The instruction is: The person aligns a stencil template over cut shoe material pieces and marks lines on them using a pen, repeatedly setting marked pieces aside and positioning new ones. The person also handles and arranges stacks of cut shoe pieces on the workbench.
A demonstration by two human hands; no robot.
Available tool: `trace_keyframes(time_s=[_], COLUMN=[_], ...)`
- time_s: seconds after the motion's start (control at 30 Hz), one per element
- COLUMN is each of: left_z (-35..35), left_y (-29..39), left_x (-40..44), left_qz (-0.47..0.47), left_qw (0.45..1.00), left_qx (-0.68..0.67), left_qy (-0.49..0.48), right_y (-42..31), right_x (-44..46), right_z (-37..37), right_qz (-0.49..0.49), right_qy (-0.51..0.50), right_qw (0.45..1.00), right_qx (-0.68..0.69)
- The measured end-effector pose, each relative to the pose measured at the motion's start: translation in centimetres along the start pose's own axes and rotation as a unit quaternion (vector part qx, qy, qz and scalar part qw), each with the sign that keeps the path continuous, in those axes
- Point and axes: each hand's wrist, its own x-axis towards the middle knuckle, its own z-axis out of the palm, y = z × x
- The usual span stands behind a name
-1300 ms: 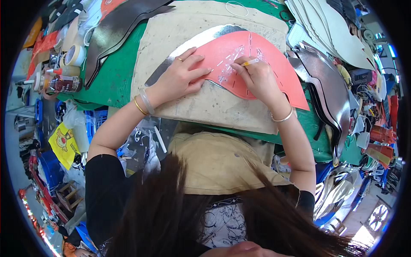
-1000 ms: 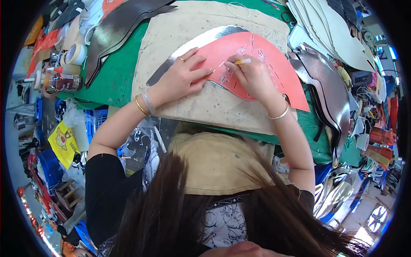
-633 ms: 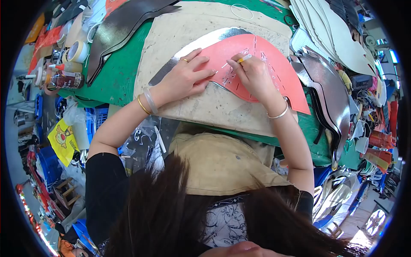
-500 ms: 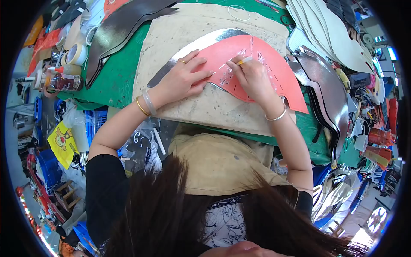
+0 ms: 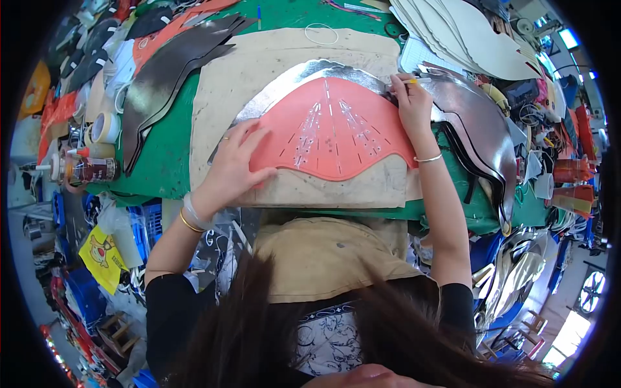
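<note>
The right hand (image 5: 416, 107) pinches a slim pen (image 5: 411, 81) between thumb and fingers at the right edge of the coral sheet (image 5: 330, 132); a yellow stretch of the barrel shows, while the rest is mostly hidden by the grip, and the tip looks to be near the sheet's edge, though the view is too small to be sure. The left hand (image 5: 233, 163) has its grip spread, fingers resting on the sheet's left end and covering that corner, the thumb apart from them at the lower edge. The sheet, slit in fanning rows with white marks along two of them, lies on a silvery piece (image 5: 304, 72), which shows only as a curved band along the upper side. Both rest on a beige board (image 5: 304, 191) on the green desk (image 5: 169, 132). Right of the board, a stack of dark glossy pieces (image 5: 482, 123) is partly covered by the right hand; beyond it, pale panels (image 5: 446, 39) run out of view at the top. At the desk's left edge lies a jar (image 5: 96, 170) with something dark reddish inside or on its label, beside tape rolls (image 5: 103, 127). Below, a blue crate (image 5: 152, 221) is half hidden by plastic, its contents unreadable.
</note>
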Motion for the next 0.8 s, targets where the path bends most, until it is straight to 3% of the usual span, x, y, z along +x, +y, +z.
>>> trace_keyframes(time_s=[0.27, 0.37, 0.47, 0.57, 0.67, 0.77, 0.8], left_z=[0.4, -0.2, -0.4, 0.0, -0.1, -0.4, -0.5], left_y=[0.8, 1.3, 0.8, -0.3, -1.1, -2.1, -2.3], left_x=[0.9, 0.8, 0.3, 0.0, -0.1, -0.2, -0.2], left_qz=[-0.039, -0.070, -0.049, 0.021, 0.034, 0.015, 0.008], left_qw=[0.996, 0.993, 0.994, 0.984, 0.973, 0.982, 0.986], left_qx=[0.083, 0.097, 0.067, 0.103, 0.130, 0.086, 0.069], left_qy=[-0.004, 0.011, 0.064, 0.143, 0.189, 0.170, 0.153], right_y=[0.0, -0.8, -0.7, -0.6, -3.9, -5.9, -7.7], right_x=[-0.2, 0.1, -0.5, -0.9, -1.3, -1.3, -1.0], right_z=[-0.3, -1.2, -2.2, -2.6, -3.6, -8.4, -11.0], right_qz=[-0.010, 0.003, -0.024, -0.059, -0.070, -0.044, 0.055], right_qy=[-0.009, 0.023, -0.023, -0.083, -0.065, -0.003, 0.024], right_qw=[0.999, 0.992, 0.968, 0.953, 0.965, 0.983, 0.990], right_qx=[-0.036, -0.121, -0.247, -0.285, -0.242, -0.178, -0.125])
